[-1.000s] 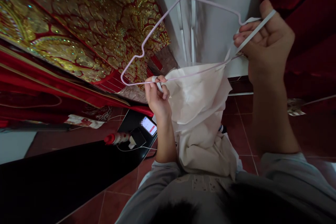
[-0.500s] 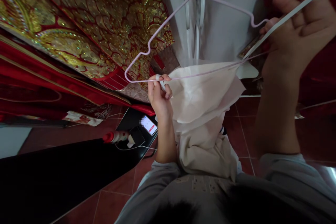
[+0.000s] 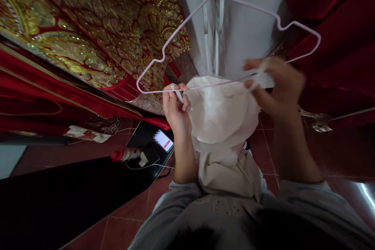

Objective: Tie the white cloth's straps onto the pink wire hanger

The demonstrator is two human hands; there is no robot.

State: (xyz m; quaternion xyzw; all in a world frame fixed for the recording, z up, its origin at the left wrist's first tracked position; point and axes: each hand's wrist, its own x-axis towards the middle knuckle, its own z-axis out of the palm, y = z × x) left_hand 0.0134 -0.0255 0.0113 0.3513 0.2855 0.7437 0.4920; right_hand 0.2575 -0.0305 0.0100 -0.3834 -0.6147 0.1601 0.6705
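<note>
A pale pink clothes hanger [image 3: 246, 2] hangs before me, its lower bar level with my hands. My left hand [image 3: 177, 109] is closed around that bar near its left end, with a white strap [image 3: 179, 95] looped among the fingers. At the bar's right half is my right hand [image 3: 278, 82], blurred, its thumb and fingers curled about another white strap [image 3: 258, 80]. Beneath the bar, between both hands, hangs a cream cloth garment [image 3: 219, 113], its upper edge close to the bar and its lower part bunched against my body.
Red-and-gold sequined garments [image 3: 117, 19] hang on the left, dark red cloth [image 3: 331, 39] on the right. A black table [image 3: 88, 191] at lower left bears a lit phone [image 3: 164, 140], a red-capped bottle [image 3: 125, 154] and a cable. Behind the hanger stands a grey-white panel [image 3: 246, 27].
My right hand has come inward and down from the upper right to the hanger's bar. The strap stretched over it has gone slack. My left hand has barely moved.
</note>
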